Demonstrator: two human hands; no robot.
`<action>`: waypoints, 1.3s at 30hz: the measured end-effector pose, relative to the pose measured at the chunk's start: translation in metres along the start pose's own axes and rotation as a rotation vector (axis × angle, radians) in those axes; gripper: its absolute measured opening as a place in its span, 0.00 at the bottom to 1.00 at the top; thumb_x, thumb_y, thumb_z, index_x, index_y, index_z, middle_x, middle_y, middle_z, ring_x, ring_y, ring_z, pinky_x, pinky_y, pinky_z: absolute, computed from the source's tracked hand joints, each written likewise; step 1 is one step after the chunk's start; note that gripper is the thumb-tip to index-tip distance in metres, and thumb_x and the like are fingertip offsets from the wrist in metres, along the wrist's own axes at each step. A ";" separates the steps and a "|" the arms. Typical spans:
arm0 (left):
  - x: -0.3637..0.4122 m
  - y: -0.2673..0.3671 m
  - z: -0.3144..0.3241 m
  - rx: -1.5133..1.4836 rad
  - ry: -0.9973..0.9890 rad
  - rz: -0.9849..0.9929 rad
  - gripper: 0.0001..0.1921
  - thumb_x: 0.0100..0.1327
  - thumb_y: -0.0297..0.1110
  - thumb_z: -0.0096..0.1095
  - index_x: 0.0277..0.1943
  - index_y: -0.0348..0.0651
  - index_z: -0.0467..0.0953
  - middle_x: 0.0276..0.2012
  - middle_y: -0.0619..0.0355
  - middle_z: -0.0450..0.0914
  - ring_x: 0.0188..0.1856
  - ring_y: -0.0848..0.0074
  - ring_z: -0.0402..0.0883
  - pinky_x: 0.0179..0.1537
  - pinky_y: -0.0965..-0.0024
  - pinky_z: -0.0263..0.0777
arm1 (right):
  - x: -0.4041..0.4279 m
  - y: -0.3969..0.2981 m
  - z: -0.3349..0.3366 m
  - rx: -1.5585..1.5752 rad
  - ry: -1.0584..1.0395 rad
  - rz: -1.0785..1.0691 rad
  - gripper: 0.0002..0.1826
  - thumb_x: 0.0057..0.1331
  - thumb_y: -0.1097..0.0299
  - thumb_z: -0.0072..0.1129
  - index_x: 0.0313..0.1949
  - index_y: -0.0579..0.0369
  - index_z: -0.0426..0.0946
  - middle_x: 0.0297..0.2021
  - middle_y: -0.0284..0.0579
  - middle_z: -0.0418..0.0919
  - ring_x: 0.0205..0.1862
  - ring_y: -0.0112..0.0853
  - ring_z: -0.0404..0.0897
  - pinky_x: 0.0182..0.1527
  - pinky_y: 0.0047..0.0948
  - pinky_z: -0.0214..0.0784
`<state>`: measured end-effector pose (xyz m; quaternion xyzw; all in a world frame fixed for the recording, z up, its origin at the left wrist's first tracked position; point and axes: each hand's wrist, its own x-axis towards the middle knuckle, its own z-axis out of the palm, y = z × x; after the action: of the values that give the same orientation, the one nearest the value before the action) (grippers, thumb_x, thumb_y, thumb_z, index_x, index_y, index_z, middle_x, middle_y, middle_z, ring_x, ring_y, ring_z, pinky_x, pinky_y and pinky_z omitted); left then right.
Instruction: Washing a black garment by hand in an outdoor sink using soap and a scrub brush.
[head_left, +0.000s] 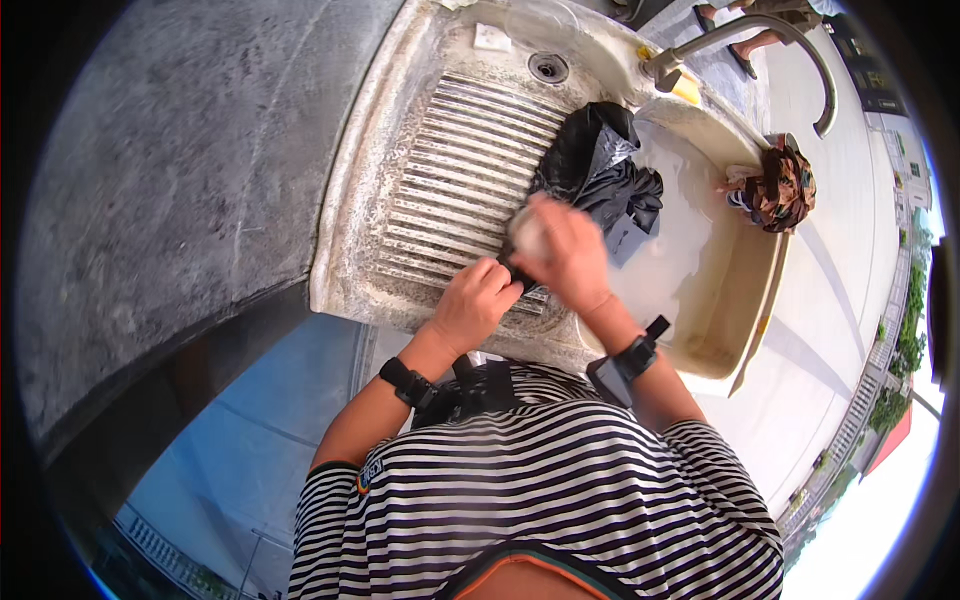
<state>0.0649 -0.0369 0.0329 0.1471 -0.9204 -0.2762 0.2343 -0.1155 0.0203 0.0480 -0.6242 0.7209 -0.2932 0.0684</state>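
A dark, wet-looking garment (592, 169) lies bunched across the ribbed washboard (465, 180) of a stone laundry sink, its right side hanging over the water basin (712, 315). My left hand (476, 296) pinches the near end of the dark cloth at the washboard's lower right. Just beside it, my right hand (570, 255) is blurred, its fingers curled around a whitish rounded object (529, 236) pressed close to the cloth. Whether that object is soap or a brush, I cannot tell. A grey patch of fabric (630, 238) shows under the garment at the basin edge.
A curved metal faucet (750, 30) arches over the sink's far right corner. A white block (492, 37) lies near the drain (548, 68). A camouflage-patterned cloth item (784, 184) rests on the basin's right rim. A grey counter (180, 150) adjoins on the left. Another person's legs (750, 49) appear beyond.
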 end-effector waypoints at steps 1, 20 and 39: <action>0.000 0.000 0.000 -0.005 -0.029 0.007 0.10 0.48 0.24 0.59 0.36 0.40 0.80 0.30 0.59 0.70 0.39 0.67 0.74 0.35 0.68 0.73 | -0.001 0.009 0.005 -0.091 -0.015 -0.083 0.41 0.43 0.60 0.75 0.59 0.50 0.69 0.43 0.49 0.76 0.46 0.46 0.76 0.47 0.43 0.69; -0.031 0.006 -0.010 -0.180 0.018 -0.281 0.12 0.43 0.18 0.66 0.32 0.44 0.83 0.28 0.58 0.74 0.36 0.65 0.75 0.37 0.64 0.72 | 0.062 0.056 0.023 -0.423 -0.036 -0.003 0.28 0.58 0.52 0.62 0.58 0.39 0.70 0.37 0.50 0.74 0.39 0.45 0.77 0.39 0.42 0.73; -0.038 -0.033 -0.053 -0.050 0.139 -0.551 0.10 0.48 0.15 0.61 0.33 0.39 0.80 0.31 0.53 0.77 0.32 0.61 0.79 0.33 0.66 0.72 | 0.109 0.071 0.013 -0.256 -0.150 0.012 0.28 0.62 0.52 0.61 0.60 0.42 0.68 0.39 0.49 0.77 0.40 0.45 0.80 0.42 0.40 0.73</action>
<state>0.1285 -0.0714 0.0396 0.4044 -0.8205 -0.3411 0.2167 -0.1941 -0.0834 0.0306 -0.6438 0.7488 -0.1512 0.0436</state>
